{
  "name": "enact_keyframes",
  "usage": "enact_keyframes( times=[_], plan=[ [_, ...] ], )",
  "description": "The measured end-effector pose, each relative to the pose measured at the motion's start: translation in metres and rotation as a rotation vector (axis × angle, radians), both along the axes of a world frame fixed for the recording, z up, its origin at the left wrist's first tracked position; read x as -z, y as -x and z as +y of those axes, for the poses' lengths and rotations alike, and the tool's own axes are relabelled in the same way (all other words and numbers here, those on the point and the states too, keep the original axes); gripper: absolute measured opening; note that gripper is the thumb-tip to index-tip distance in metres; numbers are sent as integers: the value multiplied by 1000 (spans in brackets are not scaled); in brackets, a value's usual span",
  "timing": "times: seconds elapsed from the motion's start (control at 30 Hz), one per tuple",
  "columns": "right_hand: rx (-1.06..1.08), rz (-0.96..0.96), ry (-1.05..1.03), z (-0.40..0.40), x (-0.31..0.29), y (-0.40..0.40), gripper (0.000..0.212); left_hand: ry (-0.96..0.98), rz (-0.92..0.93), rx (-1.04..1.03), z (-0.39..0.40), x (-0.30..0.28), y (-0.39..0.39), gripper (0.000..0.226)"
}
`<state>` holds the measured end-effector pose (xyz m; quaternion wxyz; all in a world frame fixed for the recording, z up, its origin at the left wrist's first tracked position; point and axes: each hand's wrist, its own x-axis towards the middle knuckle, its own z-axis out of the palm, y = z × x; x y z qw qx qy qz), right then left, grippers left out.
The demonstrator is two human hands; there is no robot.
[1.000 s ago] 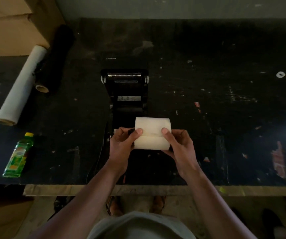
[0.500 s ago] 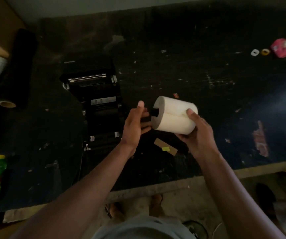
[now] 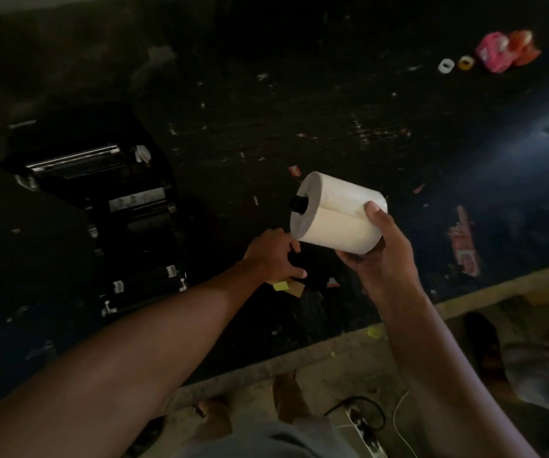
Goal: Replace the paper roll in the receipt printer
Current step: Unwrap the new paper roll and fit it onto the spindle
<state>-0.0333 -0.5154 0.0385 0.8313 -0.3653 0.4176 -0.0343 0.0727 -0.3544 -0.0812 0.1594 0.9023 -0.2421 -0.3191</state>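
Note:
My right hand (image 3: 374, 246) grips a white paper roll (image 3: 339, 216), held tilted above the black table, with a black spindle (image 3: 299, 203) sticking out of its left end. My left hand (image 3: 274, 254) is lower, below the roll's left end and apart from it, with its fingers down by a small brown and yellow scrap (image 3: 288, 286) on the table; whether it touches the scrap is unclear. The black receipt printer (image 3: 114, 206) sits open at the left, its lid tipped back and its roll bay dark.
The black table (image 3: 332, 120) is scuffed and speckled with scraps. A white ring (image 3: 446, 65), a yellow ring (image 3: 466, 62) and pink and orange packets (image 3: 506, 51) lie far right. The table's front edge (image 3: 332, 352) runs diagonally; a power strip (image 3: 362, 428) lies on the floor.
The roll has been lifted away from the printer and to the right, now in my right hand alone. My left hand let go of the spindle end and dropped toward the table.

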Motion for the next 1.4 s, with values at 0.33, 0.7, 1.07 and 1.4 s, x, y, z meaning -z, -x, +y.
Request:
enact_keyframes(
  times=[0.33,0.7,1.07,1.4],
  plan=[
    [17,11,-24,-7,13,15,70,25,-199,14,-8,16,-15,41],
    [29,66,-8,-10,26,33,61,71,-128,23,-6,5,-34,36],
    [-28,47,-7,20,10,23,63,879,836,-707,83,-79,-14,30],
    [-205,16,100,95,-10,8,59,961,439,-632,158,-109,23,34]
  ],
)
